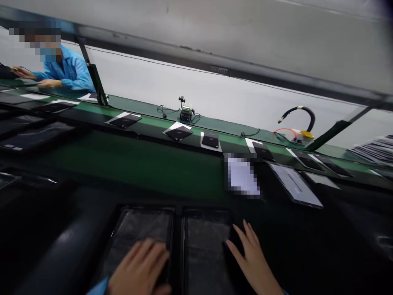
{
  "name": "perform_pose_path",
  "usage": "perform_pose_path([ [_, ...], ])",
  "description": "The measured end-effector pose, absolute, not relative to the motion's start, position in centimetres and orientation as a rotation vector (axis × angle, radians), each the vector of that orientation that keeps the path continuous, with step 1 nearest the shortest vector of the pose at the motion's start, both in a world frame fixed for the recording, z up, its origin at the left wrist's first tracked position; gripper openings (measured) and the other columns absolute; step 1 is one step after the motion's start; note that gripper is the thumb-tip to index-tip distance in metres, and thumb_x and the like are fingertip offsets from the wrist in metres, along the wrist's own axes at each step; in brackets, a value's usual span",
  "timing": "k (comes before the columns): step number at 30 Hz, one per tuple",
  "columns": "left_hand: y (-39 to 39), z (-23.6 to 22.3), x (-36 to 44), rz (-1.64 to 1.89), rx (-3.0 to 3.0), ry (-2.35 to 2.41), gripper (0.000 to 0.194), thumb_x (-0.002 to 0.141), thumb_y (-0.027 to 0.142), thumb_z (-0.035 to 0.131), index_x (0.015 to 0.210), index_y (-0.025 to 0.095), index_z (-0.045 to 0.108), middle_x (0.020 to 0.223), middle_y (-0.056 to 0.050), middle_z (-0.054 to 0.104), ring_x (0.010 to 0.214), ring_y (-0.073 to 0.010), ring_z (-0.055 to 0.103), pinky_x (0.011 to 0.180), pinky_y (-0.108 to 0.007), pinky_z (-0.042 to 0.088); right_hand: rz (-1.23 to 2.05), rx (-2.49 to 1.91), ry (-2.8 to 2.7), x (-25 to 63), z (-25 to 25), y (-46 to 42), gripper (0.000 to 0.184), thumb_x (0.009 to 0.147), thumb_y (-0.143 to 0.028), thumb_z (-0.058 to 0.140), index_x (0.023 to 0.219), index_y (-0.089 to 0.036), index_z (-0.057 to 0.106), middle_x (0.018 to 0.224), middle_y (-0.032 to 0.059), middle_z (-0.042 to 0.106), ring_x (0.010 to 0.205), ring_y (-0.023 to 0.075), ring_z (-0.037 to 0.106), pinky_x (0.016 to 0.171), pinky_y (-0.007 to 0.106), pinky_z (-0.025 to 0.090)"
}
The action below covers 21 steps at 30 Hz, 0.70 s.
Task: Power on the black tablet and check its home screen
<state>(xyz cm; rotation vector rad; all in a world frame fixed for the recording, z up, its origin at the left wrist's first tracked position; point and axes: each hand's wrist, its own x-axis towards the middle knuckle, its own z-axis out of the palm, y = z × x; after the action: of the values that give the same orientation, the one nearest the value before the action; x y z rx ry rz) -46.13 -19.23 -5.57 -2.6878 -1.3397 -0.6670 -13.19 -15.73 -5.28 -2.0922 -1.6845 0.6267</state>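
Two dark flat rectangular panels lie side by side in front of me, a left panel (147, 223) and a right panel (205, 241). Both have a wrinkled, clear film-like surface and look like tablets. Over the lower part of the left panel is my left hand (141, 266), slightly blurred, its fingers stretched forward and grasping nothing. My right hand (253, 258) is open beside the right panel's right edge, thumb and fingers apart. Whether its fingertips touch that edge I cannot tell.
Several dark tablets on white sheets, such as this tablet (210, 140), line a green ledge ahead. A lit screen (242, 176) and a pale-screened tablet (296, 184) lie right. More film-covered panels (39, 135) lie left. Across the bench sits a person in blue (75, 69).
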Motion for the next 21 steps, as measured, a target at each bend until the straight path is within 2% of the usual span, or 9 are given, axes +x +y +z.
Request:
perform_pose_path([
  [2,-15.9,-4.5,-46.1,-0.574,-2.543,-1.645,0.038,0.086,0.052,0.05,0.103,0.019,0.061,0.103,-0.009,0.064,0.094,-0.0315,0.057,0.078,-0.046,0.044,0.603,-2.043,-1.668,-13.4,-5.8,-14.9,0.074,0.08,-0.068,0.04,0.128,-0.012,0.051,0.151,0.0149,0.021,0.138,0.033,0.022,0.11,0.052,0.029],
  [6,-11.5,-4.3,-43.8,-0.504,-2.473,-2.001,0.028,0.083,0.045,0.055,0.086,0.016,0.053,0.09,-0.007,0.054,0.087,-0.0273,0.05,0.074,-0.043,0.04,0.592,-1.935,-1.566,-13.3,-6.4,-13.9,0.061,0.074,-0.063,0.051,0.111,-0.016,0.064,0.137,0.0134,0.044,0.128,0.031,0.042,0.107,0.047,0.036],
  [11,-11.6,-5.1,-42.1,-0.526,-2.419,-2.03,0.011,0.084,0.028,0.046,0.082,0.018,0.046,0.089,-0.005,0.046,0.09,-0.0259,0.044,0.077,-0.043,0.035,0.588,-1.979,-1.453,-12.9,-6.5,-14.0,0.057,0.067,-0.062,0.056,0.097,-0.016,0.071,0.135,0.0137,0.048,0.125,0.0329,0.046,0.106,0.046,0.037],
  [18,-11.2,-4.9,-40.9,-0.486,-2.443,-2.103,0.01,0.083,0.019,0.037,0.084,0.016,0.047,0.093,-0.009,0.045,0.094,-0.029,0.042,0.082,-0.048,0.035,0.593,-2.002,-1.454,-12.6,-6.5,-14.1,0.056,0.063,-0.065,0.059,0.094,-0.02,0.073,0.137,0.0106,0.048,0.124,0.034,0.045,0.107,0.048,0.035],
  [21,-10.8,-3.7,-42.5,-0.502,-2.641,-2.076,0.014,0.088,0.022,0.035,0.085,0.018,0.049,0.094,-0.006,0.049,0.093,-0.0247,0.047,0.083,-0.044,0.04,0.599,-1.985,-1.477,-12.3,-6.6,-14.4,0.063,0.068,-0.068,0.054,0.102,-0.018,0.071,0.14,0.0115,0.044,0.127,0.0342,0.043,0.108,0.049,0.033],
])
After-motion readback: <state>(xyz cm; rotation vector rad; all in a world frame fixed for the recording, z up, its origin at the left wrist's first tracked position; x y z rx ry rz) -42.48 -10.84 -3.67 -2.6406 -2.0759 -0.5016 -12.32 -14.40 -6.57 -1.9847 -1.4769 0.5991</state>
